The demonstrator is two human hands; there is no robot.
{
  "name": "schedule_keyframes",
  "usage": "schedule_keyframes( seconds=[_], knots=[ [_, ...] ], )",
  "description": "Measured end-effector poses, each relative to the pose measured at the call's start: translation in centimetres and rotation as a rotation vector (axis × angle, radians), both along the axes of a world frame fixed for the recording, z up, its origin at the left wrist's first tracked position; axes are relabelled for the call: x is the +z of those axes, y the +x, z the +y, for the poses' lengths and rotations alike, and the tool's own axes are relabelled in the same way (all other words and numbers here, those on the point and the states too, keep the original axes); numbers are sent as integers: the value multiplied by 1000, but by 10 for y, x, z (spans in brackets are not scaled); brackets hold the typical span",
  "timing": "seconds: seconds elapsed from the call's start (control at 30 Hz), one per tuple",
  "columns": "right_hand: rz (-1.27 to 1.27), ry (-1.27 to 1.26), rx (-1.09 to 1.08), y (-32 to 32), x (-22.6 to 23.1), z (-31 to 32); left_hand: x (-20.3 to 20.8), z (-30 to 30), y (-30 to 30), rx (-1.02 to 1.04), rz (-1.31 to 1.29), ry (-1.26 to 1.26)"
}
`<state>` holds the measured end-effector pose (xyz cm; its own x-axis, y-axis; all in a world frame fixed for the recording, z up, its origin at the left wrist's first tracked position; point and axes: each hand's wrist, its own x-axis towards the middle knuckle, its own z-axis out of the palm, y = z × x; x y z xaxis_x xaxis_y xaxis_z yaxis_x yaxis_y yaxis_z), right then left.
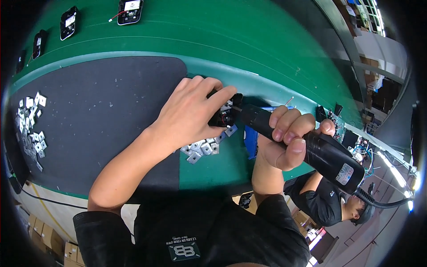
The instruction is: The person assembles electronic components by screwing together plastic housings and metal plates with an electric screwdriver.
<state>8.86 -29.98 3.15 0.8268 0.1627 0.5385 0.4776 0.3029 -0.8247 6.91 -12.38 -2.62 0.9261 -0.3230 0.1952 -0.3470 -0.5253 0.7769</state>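
At left hand (191, 109): 1 device (228, 117); right hand (290, 139): 1 screwdriver (331, 160).

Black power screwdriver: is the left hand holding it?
No, the right hand grips the screwdriver; the left hand holds a black device.

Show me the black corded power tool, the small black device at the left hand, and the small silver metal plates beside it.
Black corded power tool (322, 153): head view, rear housing.
Small black device (227, 117): head view, exposed inner side.
Small silver metal plates (206, 148): head view, middle of the pile.
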Motion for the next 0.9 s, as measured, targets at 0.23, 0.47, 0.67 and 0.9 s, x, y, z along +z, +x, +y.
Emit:
schedule_keyframes(
  seconds=[0.23, 0.47, 0.67, 0.9],
  knots=[
    [44, -29, 19, -4, 3, 8, 0, 1, 0, 32, 7, -10],
    [40, 34, 79, -3, -2, 3, 3, -1, 2, 34, -9, 5],
    [-40, 99, 30, 8, 5, 2, 0, -4, 2, 44, -51, -1],
    [-103, 190, -325, -15, 56, -57, -1, 15, 51, 154, -163, 121]
  ],
)
